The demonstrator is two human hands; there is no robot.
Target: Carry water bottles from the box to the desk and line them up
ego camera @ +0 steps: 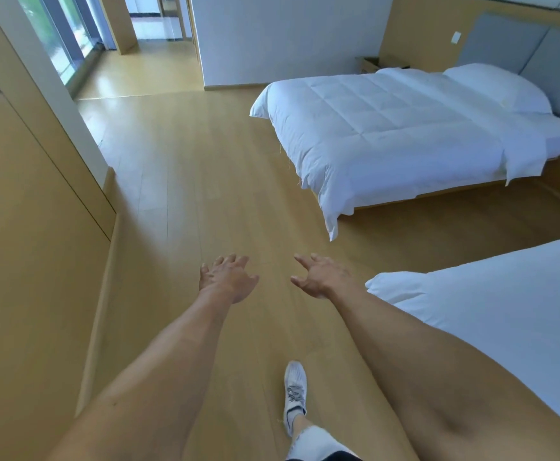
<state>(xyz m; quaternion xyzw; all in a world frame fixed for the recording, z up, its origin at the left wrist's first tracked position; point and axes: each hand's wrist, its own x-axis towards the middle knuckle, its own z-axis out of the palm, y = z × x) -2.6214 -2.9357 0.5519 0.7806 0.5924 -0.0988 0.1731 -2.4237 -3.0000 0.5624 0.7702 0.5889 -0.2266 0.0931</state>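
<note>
Both empty, left hand (227, 279) and right hand (318, 276) out over bare wood floor (179, 201), fingers spread; white beds (388, 134) right, wall panel (22, 227) left, sneaker (295, 390) below; bottles, box, desk out of view.

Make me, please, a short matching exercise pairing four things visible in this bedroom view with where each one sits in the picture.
Things:
1. left hand
2. far bed
3. white shoe
4. glass door

Places:
A. top left, beside the wall
B. bottom centre, on the wooden floor
C. upper right, with a pillow at its head
D. centre, open and empty, left of the right hand

Pairs: 1-D, 2-C, 3-B, 4-A
</note>
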